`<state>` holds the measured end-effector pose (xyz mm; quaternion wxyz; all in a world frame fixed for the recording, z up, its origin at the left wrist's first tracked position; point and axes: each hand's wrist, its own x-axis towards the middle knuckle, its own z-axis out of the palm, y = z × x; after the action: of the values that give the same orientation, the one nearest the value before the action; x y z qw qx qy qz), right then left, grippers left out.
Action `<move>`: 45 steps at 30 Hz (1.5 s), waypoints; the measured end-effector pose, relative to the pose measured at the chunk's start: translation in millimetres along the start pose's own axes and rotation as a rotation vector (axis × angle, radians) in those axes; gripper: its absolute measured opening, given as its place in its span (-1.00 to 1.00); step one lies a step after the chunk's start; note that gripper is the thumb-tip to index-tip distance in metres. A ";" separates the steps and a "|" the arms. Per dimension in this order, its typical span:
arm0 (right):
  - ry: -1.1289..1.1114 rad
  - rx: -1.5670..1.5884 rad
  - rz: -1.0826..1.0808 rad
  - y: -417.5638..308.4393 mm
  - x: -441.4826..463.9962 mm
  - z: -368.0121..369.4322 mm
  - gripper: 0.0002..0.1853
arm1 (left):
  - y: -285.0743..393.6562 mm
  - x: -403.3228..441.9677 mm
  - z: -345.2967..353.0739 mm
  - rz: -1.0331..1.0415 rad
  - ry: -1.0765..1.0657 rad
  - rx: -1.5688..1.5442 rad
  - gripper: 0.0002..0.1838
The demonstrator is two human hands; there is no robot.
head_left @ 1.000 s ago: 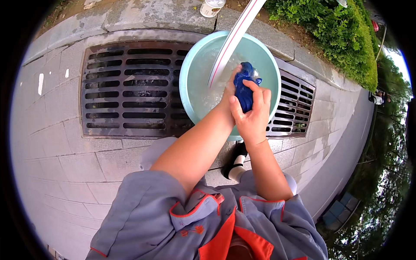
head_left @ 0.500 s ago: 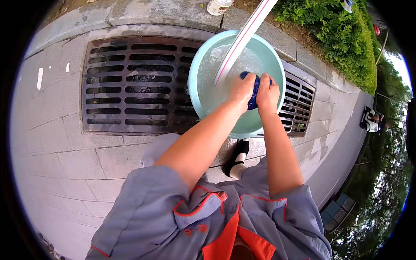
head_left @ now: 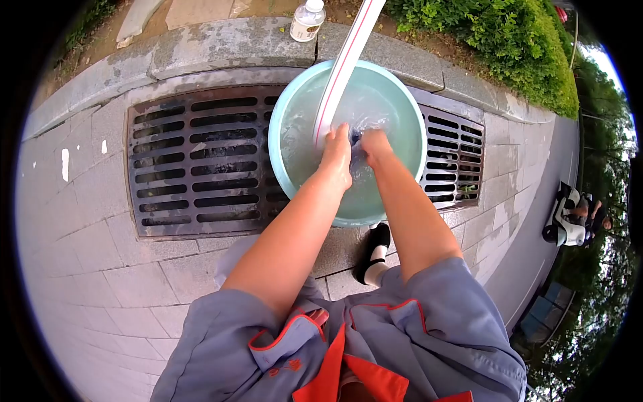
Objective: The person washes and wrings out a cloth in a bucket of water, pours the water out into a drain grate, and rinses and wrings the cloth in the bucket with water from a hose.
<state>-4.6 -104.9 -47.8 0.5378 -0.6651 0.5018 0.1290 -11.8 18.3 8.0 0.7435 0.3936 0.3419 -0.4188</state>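
Note:
A light green basin [head_left: 281, 161] of cloudy water stands over the drain, and both my hands are in it. My right hand [head_left: 376, 145] is closed, its fingers partly under the splashing water, on a wet dark blue bundle that looks like cloth [head_left: 355, 139]. On the bundle's other side, my left hand [head_left: 337, 155] presses against it, thumb uppermost. Most of the bundle is hidden by hands and water. A white hose with a red stripe [head_left: 346, 60] reaches down into the basin, its lower end right by my left fingers.
A metal drain grate [head_left: 224, 161] extends under the basin to both sides. On the stone kerb [head_left: 228, 47] stands a white-capped bottle [head_left: 307, 21]. Green bushes [head_left: 495, 47] grow behind. A person rides a white scooter [head_left: 569, 218] on the road at right.
Both hands have moved left and lower into the water, taking the blue bundle mostly out of sight. Water now splashes around them. The scooter appears closer, and the camera view has shifted.

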 end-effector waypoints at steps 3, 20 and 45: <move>-0.313 -0.010 -0.330 -30.9 -84.8 -42.6 -0.66 | 13.7 -6.9 1.7 -0.159 -0.032 -0.186 -0.30; 0.428 -0.712 -1.009 -24.0 -178.3 -4.4 -0.59 | 1.4 -13.9 11.0 -0.022 -0.596 -0.482 -0.49; -0.272 0.327 0.079 -20.8 -44.5 -22.0 -0.70 | -8.5 -33.7 6.5 -0.036 0.083 -0.044 -0.24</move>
<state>-16.6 -101.7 4.6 0.6956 -0.5256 0.4645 0.1552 -32.2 21.7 36.6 0.7295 0.3880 0.3887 -0.4077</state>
